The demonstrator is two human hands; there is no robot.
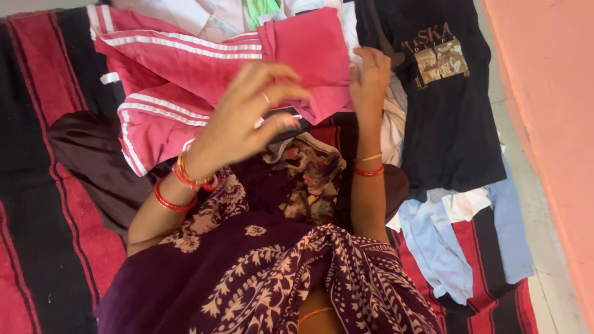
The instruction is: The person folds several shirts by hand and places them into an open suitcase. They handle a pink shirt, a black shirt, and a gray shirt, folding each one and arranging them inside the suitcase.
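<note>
A pink garment with white stripes [179, 68] lies spread on the red and black striped mat [37, 185]. My left hand [244, 114] is raised above its lower edge, fingers bent and apart, and seems to hold nothing. My right hand [370, 80] rests on the pink garment's right edge, fingers pressing the cloth. Both wrists wear red and gold bangles. My lap, in dark purple patterned cloth [266, 272], fills the bottom of the view.
A black printed shirt [445, 105] lies to the right, with light blue trousers [458, 241] and white cloth below it. A dark brown cloth [93, 161] sits at left. White and green clothes [260, 9] lie at the top. An orange wall [550, 124] borders the right.
</note>
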